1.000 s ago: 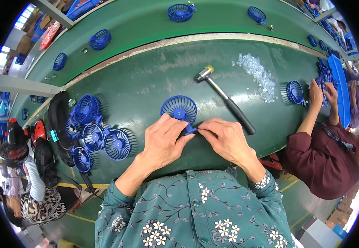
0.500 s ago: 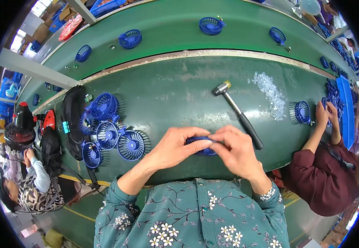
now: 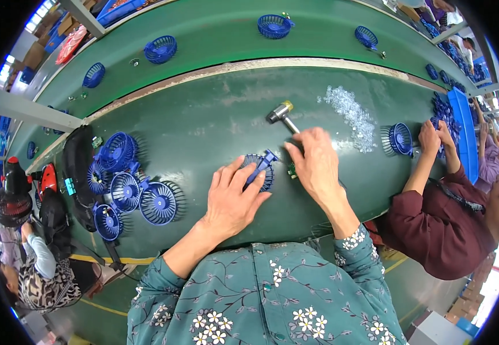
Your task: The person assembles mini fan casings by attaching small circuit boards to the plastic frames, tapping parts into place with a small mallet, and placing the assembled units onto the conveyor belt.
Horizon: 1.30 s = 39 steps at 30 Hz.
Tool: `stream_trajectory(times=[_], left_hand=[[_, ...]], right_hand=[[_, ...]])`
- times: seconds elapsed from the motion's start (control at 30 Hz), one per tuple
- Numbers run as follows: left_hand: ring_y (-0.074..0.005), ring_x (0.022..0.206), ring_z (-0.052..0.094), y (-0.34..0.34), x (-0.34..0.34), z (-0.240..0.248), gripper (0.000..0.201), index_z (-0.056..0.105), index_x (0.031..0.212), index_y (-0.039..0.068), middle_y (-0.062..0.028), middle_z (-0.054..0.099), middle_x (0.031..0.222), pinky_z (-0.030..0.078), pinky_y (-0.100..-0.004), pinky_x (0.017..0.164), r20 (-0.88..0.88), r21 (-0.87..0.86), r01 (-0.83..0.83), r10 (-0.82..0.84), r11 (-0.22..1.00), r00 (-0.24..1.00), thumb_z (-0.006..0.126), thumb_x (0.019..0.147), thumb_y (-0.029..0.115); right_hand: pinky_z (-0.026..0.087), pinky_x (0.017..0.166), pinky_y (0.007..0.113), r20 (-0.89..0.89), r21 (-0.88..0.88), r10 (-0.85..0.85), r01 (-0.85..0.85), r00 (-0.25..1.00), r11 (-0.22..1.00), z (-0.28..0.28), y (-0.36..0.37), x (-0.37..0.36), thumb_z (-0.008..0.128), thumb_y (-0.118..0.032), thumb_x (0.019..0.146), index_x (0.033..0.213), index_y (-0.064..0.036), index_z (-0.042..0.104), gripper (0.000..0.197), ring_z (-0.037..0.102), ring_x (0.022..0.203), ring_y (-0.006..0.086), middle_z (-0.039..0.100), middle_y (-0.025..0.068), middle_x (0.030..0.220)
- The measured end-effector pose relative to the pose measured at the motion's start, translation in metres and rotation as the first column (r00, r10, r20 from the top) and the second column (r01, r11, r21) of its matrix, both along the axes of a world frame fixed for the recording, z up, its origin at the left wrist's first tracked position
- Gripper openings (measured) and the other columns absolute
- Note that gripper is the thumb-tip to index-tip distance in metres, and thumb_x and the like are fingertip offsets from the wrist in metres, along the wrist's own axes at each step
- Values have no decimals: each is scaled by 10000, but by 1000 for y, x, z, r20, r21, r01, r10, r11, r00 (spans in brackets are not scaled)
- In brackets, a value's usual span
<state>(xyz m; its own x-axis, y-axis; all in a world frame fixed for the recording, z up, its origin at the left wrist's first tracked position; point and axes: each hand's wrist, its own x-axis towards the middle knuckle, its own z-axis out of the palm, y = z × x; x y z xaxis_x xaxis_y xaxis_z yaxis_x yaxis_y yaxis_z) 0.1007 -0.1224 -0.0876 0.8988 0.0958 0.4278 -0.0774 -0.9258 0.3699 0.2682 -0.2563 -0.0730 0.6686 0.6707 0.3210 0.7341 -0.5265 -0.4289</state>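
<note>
My left hand [image 3: 232,201] grips a blue plastic fan housing [image 3: 268,159] low over the table, its fingers across the slatted rim and the short stem pointing up and right. My right hand [image 3: 318,167] lies over the handle of a hammer [image 3: 280,112], closed about it; the palm hides most of the grip. The hammer's metal head with a yellow face shows beyond the fingers. A small green circuit board [image 3: 292,170] is between the two hands, beside the housing.
Several blue fan housings [image 3: 158,203] lie left by a black bag [image 3: 79,172]. A heap of clear small parts [image 3: 350,115] is at the far right. More housings ride the green belt [image 3: 220,43]. A co-worker [image 3: 439,224] in maroon works at right; another person [image 3: 45,264] sits left.
My hands have parted. The left one keeps the fan housing and has turned it so its stem shows; the right one has let go and reached onto the hammer. The view has shifted slightly.
</note>
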Motion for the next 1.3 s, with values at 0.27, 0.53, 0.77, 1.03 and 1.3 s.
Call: stream_trajectory(times=[0.27, 0.53, 0.77, 1.03, 1.3], left_hand=[[-387, 1151, 522, -6, -2, 0, 473, 641, 1164, 73, -153, 549, 1196, 441, -474, 867, 21, -77, -39, 40, 996, 999, 800, 731, 178], [-383, 1107, 562, -5, -2, -2, 447, 686, 1101, 61, -147, 598, 1134, 491, -448, 856, 68, -64, -21, 26, 998, 997, 822, 685, 146], [-372, 1113, 565, -2, -2, 6, 438, 693, 1087, 60, -137, 600, 1138, 490, -449, 872, 15, -61, -26, 27, 998, 1000, 828, 678, 140], [-323, 1075, 535, 15, 4, 35, 448, 632, 1125, 54, -113, 544, 1121, 473, -429, 824, -162, -140, 154, -176, 978, 971, 796, 724, 168], [-357, 1126, 513, 124, 90, 41, 386, 588, 1138, 40, -167, 544, 1217, 429, -457, 938, -141, 221, 14, 18, 975, 990, 691, 825, 240]], right_hand=[[466, 660, 395, -176, 96, -81, 99, 981, 990, -12, -15, 11, 567, -78, 946, 1082, 10, 609, 168, 573, 763, 315, 564, 159, 911], [469, 570, 427, -199, 182, 225, -190, 954, 965, 8, -45, -48, 612, -30, 917, 1025, 21, 611, 119, 560, 623, 375, 582, 184, 816], [465, 587, 398, -372, 34, -364, 405, 854, 914, 3, -66, 24, 675, -274, 916, 951, 37, 630, 316, 590, 589, 254, 620, 170, 669], [499, 749, 476, -316, -28, -533, 554, 785, 832, -7, -70, 71, 626, -168, 899, 1014, 51, 630, 247, 662, 838, 438, 676, 263, 855], [464, 687, 509, -101, -67, -529, 525, 843, 849, -16, -80, 70, 603, -123, 906, 927, 50, 609, 174, 606, 805, 491, 621, 305, 814]])
